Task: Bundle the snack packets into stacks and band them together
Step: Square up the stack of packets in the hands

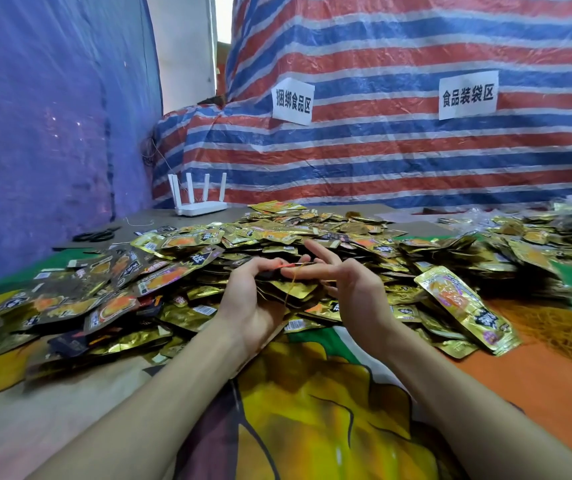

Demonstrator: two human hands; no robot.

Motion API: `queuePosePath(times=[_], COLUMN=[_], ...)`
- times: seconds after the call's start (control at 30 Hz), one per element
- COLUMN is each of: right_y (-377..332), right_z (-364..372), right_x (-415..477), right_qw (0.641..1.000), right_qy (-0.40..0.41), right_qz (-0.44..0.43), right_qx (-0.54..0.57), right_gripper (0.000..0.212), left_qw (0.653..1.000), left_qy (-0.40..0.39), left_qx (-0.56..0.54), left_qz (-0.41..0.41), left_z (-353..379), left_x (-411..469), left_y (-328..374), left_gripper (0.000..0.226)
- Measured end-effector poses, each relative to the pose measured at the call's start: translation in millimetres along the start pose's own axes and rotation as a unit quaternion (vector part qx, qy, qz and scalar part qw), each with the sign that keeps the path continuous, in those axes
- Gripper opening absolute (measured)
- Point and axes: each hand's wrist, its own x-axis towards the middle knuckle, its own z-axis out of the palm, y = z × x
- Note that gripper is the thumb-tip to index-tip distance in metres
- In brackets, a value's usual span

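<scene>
Nearest to me are two bare forearms reaching over a tabletop (pixel 312 410) covered with a printed yellow, orange and green cloth. The left hand (pixel 253 306) has its fingers curled round one small stack of packets (pixel 298 291), holding it on edge just above the cloth. The right hand (pixel 357 292) meets it from the other side: its index and middle fingers stand out straight and spread, and its thumb reaches to the top of the stack. One thin yellowish rubber band (pixel 290 285) runs down across the stack from there. I cannot tell whether the right fingers pinch the band or only have it hooked on.

Just right of the hands, one gold packet (pixel 464 306) lies propped on others, and beside it is a tangled heap of rubber bands (pixel 561 327).

Behind the hands spreads a loose pile of packets (pixel 277 233), far too many for me to count. Beyond it I count one pair of scissors (pixel 95 234) and one white router (pixel 201 206) with four aerials. At the back hang a striped tarp (pixel 381 161) bearing two paper signs (pixel 468 95) and, on the left, one blue sheet (pixel 35 133).
</scene>
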Motion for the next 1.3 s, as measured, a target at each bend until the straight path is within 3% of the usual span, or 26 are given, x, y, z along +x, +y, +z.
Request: queuePosePath(times=[0.13, 0.27, 0.43, 0.67, 0.73, 0.87, 1.0, 1.07, 1.13, 1.2, 1.3], right_y=[-2, -11, -19, -3, -1, 3, 10, 14, 16, 19, 21], right_z=[-8, -15, -25, -20, -19, -21, -25, -33, -44, -45, -32], right_x=[5, 3, 6, 8, 8, 6, 5, 4, 3, 1, 2], right_qw=[0.994, 0.969, 0.957, 0.993, 0.998, 0.999, 0.993, 0.985, 0.966, 0.944, 0.965], right_qy=[0.039, -0.017, -0.012, -0.056, -0.044, -0.017, 0.036, 0.076, 0.092, 0.047, 0.058], right_qz=[0.031, 0.074, 0.053, 0.059, 0.029, -0.047, -0.110, -0.132, -0.134, -0.119, -0.094], right_qx=[0.095, 0.233, 0.283, 0.090, 0.021, -0.016, -0.029, -0.078, -0.201, -0.303, -0.238], right_gripper=[0.059, 0.061, 0.059, 0.052, 0.053, 0.050, 0.046, 0.039, 0.035, 0.035, 0.033], left_qw=[0.997, 0.996, 0.998, 0.997, 0.998, 0.995, 0.989, 0.980, 0.970, 0.966, 0.973], left_qy=[-0.051, -0.061, -0.052, -0.059, -0.060, -0.081, -0.096, -0.144, -0.200, -0.221, -0.184], left_qx=[0.043, 0.036, 0.005, 0.040, 0.026, -0.038, -0.085, -0.116, -0.125, -0.127, -0.134], left_qz=[-0.036, -0.049, -0.039, -0.023, -0.019, -0.051, -0.076, -0.074, -0.049, -0.032, -0.041], left_z=[3, 9, 8, 5, 4, 7, 8, 4, -1, -4, -3], left_x=[-3, -5, -5, -7, -10, -13, -14, -15, -16, -16, -11], left_y=[-4, -3, 1, 0, 2, 2, 6, 12, 19, 24, 22], left_gripper=[0.027, 0.054, 0.026, 0.021, 0.026, 0.049, 0.034, 0.029, 0.042, 0.070, 0.070])
